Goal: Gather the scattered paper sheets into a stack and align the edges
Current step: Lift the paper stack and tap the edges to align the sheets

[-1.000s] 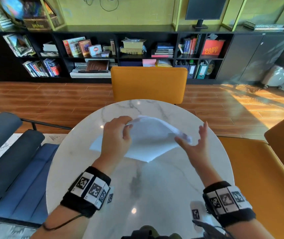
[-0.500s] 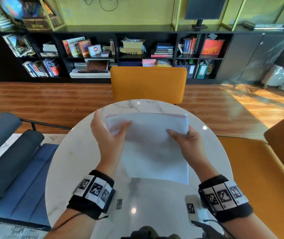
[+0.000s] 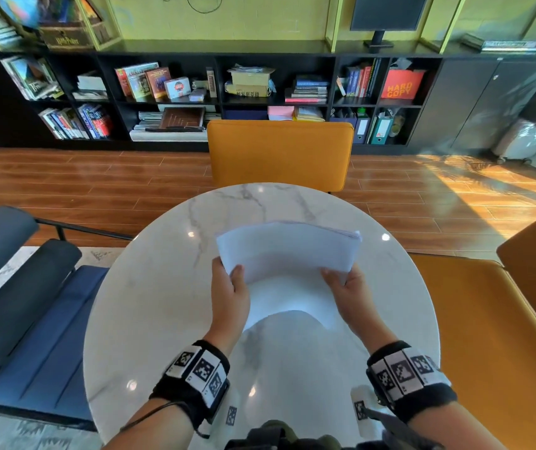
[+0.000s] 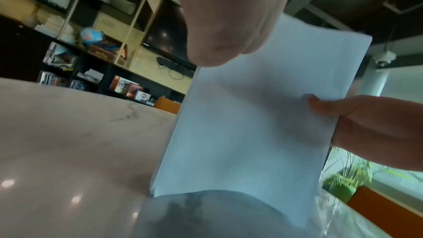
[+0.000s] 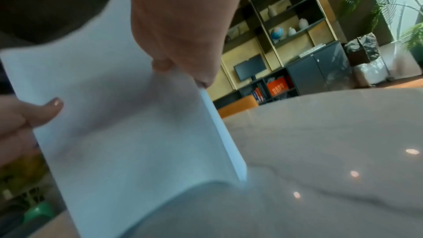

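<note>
A stack of white paper sheets [image 3: 287, 254] stands nearly upright on its lower edge on the round marble table [image 3: 149, 303], bowed a little across the middle. My left hand [image 3: 231, 289] grips its left side, thumb on the near face. My right hand [image 3: 344, 284] grips the right side the same way. In the left wrist view the paper stack [image 4: 251, 115] meets the tabletop at its bottom edge, and the right hand's thumb [image 4: 320, 104] lies on it. In the right wrist view the paper stack [image 5: 128, 124] shows its layered right edge, with the left thumb [image 5: 45, 111] pressing its face.
An orange chair [image 3: 279, 154] stands at the table's far side and an orange seat [image 3: 494, 336] to the right. A blue padded bench [image 3: 26, 319] sits to the left. Black bookshelves [image 3: 175, 95] line the far wall.
The loose sheets were gathered from the table, squared between both hands, then raised onto their lower edge. Both hands slid down to grip the stack's sides lower.
</note>
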`<state>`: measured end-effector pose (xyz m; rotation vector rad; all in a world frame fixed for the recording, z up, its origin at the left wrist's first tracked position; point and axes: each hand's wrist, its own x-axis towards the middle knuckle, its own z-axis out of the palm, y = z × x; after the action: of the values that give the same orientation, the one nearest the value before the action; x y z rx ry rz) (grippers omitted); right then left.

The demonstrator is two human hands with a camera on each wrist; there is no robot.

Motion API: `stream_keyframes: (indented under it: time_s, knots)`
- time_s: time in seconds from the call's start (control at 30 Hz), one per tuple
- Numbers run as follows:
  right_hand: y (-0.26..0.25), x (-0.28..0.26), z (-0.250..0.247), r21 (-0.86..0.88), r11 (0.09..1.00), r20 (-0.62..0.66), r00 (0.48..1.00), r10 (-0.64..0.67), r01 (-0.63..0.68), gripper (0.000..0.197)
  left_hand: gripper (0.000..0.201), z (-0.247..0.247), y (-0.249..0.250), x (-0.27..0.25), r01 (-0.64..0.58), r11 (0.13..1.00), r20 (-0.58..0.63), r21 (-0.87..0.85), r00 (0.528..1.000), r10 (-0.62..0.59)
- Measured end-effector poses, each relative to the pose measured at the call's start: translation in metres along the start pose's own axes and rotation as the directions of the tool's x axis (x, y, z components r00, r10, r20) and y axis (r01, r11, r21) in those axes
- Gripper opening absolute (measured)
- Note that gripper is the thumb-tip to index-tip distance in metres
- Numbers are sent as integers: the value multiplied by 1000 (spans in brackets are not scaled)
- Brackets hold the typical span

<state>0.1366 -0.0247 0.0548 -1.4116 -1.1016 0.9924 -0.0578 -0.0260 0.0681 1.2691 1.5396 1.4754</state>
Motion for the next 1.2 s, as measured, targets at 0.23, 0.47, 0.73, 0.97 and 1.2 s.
stream_keyframes:
  time_s: [0.23, 0.47, 0.73, 0.97, 1.2]
  knots:
    - [15, -1, 2, -26, 1000, -40, 999, 7, -8, 32, 18, 3, -9, 0, -41, 999, -49, 4, 998, 41]
    - [39, 0, 2, -103, 993, 6, 998, 55, -54, 37, 16, 3, -33, -11, 73, 997, 95, -30, 993, -70]
    - [37, 4, -4, -184, 980, 58, 995, 86, -74, 25, 11, 5, -49, -4, 128, 991, 116, -47, 986, -122]
    - [73, 2, -7, -304, 928, 57, 968, 245, -217, 16, 9, 6, -72, -17, 193, 976, 121, 100, 971, -204]
    - [84, 11, -4, -357, 908, 26, 970, 243, -218, 21, 32, 8, -77, -15, 261, 954, 102, 145, 955, -277]
